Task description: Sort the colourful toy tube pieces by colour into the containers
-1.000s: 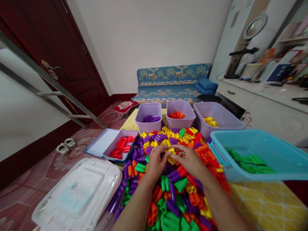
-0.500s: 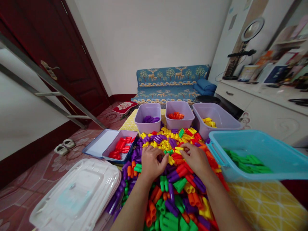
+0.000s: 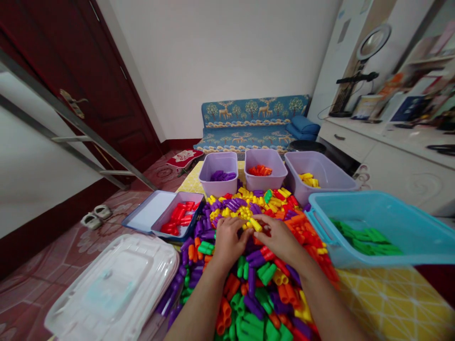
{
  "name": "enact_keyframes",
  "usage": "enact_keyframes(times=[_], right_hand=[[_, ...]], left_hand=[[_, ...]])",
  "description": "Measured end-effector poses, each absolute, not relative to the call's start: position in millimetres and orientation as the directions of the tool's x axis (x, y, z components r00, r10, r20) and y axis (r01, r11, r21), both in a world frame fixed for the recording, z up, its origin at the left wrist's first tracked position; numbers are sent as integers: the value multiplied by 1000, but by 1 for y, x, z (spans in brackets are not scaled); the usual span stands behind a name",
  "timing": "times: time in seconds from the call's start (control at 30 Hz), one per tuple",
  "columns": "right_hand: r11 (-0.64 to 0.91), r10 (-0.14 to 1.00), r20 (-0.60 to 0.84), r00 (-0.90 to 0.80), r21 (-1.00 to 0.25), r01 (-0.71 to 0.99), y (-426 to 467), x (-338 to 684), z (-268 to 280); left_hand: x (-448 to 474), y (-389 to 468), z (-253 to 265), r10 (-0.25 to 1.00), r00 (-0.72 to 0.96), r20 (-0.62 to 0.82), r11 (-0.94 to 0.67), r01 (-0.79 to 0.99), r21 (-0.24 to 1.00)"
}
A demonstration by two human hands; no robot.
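My left hand point(image 3: 230, 240) and my right hand point(image 3: 280, 239) are close together over a heap of coloured plastic pieces point(image 3: 252, 289), tube-shaped toy parts in purple, green, red, orange and yellow. A yellow plastic piece point(image 3: 255, 224) is pinched in my right fingertips, tilted between the hands. My left fingers are curled against a smaller bit of yellow point(image 3: 246, 226) beside it; whether the two are joined is hard to see. Both palms face down and inward, hiding part of the pile beneath.
Behind the heap stand lilac bins with purple point(image 3: 217, 188), orange point(image 3: 266, 182) and yellow pieces point(image 3: 302, 192). A blue tub point(image 3: 384, 201) with green pieces is at right. Left are a box point(image 3: 190, 195) of red pieces and white lids point(image 3: 149, 255). Yellow cloth point(image 3: 394, 293) covers the table.
My right hand has moved left, bringing the yellow piece up to my left hand. My left hand has shifted slightly right, and the gap between them has narrowed.
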State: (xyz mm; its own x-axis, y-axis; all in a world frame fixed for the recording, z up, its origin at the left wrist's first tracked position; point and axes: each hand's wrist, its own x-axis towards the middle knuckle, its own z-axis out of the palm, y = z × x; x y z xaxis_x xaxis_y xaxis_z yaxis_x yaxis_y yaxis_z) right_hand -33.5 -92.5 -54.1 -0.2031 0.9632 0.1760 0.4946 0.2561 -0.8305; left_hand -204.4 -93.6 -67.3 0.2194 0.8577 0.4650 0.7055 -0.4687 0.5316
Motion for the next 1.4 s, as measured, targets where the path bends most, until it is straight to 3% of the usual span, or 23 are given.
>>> enact_keyframes(times=[0.1,0.2,0.4,0.6,0.9,1.13,1.4], right_hand=[[248,966,196,-169,-886,391,-91,-36,-52],[271,963,244,-118,-849,453,-87,-33,-55],[324,945,279,-171,-729,603,-84,-29,-63],[213,977,155,-146,-731,648,-91,-35,-55],[275,960,189,-208,-777,567,-90,-36,-62],[237,971,184,-150,-757,608,-89,-36,-64],[185,979,86,-186,-764,618,-91,-39,-60]], left_hand=[[-204,-90,-76,864,128,487,-460,594,660],[-204,-88,-80,869,84,487,-454,527,719],[-203,-88,-78,846,184,501,-501,599,625],[-202,-93,-70,866,268,422,-472,717,513],[-204,-91,-73,848,270,456,-523,569,635],[-202,-93,-70,882,241,404,-452,676,583],[-204,-90,-69,868,311,386,-489,663,566]])
